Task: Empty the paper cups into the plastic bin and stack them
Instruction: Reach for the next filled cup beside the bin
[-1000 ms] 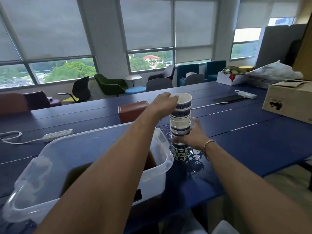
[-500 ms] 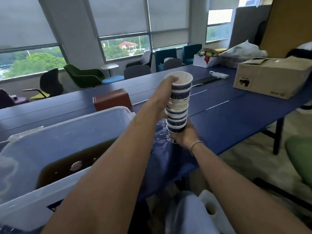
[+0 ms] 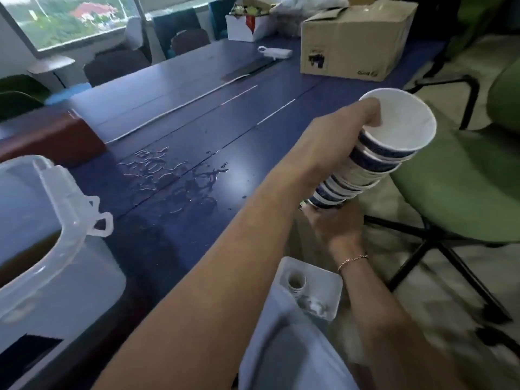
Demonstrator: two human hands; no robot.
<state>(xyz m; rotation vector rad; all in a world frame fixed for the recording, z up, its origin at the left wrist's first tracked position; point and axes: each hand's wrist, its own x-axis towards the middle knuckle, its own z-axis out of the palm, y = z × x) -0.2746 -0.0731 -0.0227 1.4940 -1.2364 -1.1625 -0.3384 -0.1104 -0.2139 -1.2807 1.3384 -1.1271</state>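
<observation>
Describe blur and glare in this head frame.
Head view: motion blur smears the floor and green chair; the stack of cups, held by left hand and right hand, is softened but readable; window light glints off the puddle on the blue table.

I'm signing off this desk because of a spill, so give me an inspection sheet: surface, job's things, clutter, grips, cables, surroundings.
Surface: blue table, wet with a puddle.
Job's things: stack of cups, tilted, held beyond the table's edge; plastic bin at left, brown liquid inside.
Clutter: cardboard box, white box, brown box; white jug, neck open, below the table's edge.
Grips: left hand grips the stack's top; right hand holds its base.
Cables: nothing seen.
Surroundings: green chair, window.
</observation>
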